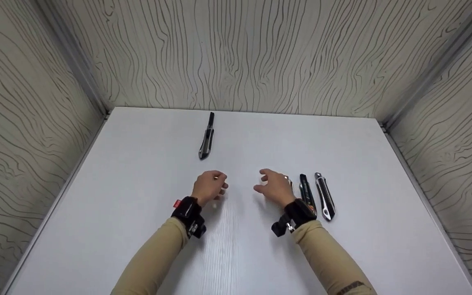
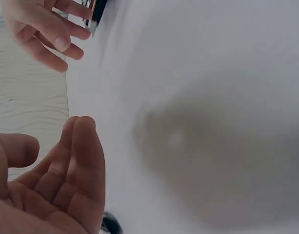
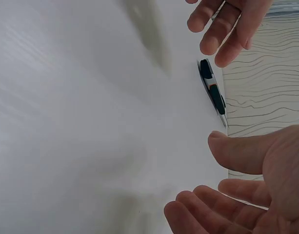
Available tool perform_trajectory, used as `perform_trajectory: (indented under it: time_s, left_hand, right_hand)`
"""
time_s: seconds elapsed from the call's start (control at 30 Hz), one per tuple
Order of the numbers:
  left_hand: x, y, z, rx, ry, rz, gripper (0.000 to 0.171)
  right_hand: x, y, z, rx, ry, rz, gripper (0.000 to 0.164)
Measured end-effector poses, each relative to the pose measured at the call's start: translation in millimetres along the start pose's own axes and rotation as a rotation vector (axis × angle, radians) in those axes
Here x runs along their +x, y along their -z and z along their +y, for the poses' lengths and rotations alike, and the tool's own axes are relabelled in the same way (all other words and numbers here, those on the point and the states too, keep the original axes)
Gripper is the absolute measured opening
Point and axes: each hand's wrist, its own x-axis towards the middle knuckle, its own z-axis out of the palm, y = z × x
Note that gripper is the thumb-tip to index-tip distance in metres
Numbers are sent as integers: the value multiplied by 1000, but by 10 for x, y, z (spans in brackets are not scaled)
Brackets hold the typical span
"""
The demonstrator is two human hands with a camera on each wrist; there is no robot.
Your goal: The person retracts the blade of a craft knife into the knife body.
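Observation:
My left hand (image 1: 210, 186) hovers over the middle of the white table, fingers loosely bent, with nothing in it. Facing it across a gap, my right hand (image 1: 276, 187) holds nothing either; its thumb and fingers are spread apart in the right wrist view. Beyond the left hand lies a box cutter (image 1: 206, 141), which also shows in the right wrist view (image 3: 213, 90). Just right of the right hand are a dark box cutter (image 1: 307, 193) and a silver-and-black box cutter (image 1: 325, 196), side by side. Another small object (image 1: 288, 180) is mostly hidden behind the right hand.
The white tabletop (image 1: 137, 164) meets a wood-grain back panel (image 1: 236, 57), with similar panels at left (image 1: 19, 123) and right (image 1: 457, 143). Both wrists carry black camera bands, the left one (image 1: 187, 209) and the right one (image 1: 300, 212).

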Motion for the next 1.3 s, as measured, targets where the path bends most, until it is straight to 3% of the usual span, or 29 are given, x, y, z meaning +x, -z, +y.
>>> perform_trajectory:
  time_s: [0.43, 0.7, 1.1, 1.3]
  left_hand:
    - [489, 431, -179, 426, 12, 301, 33]
    - [703, 462, -155, 436, 86, 326, 39]
    - [1137, 317, -218, 480, 86, 347, 31]
    - [1265, 321, -202, 551, 92, 364, 26]
  right_hand:
    - [129, -219, -189, 21, 43, -73, 54]
    - [174, -298, -243, 40, 46, -103, 54]
    - [214, -298, -246, 46, 79, -126, 55]
    - [276, -263, -253, 59, 97, -137, 56]
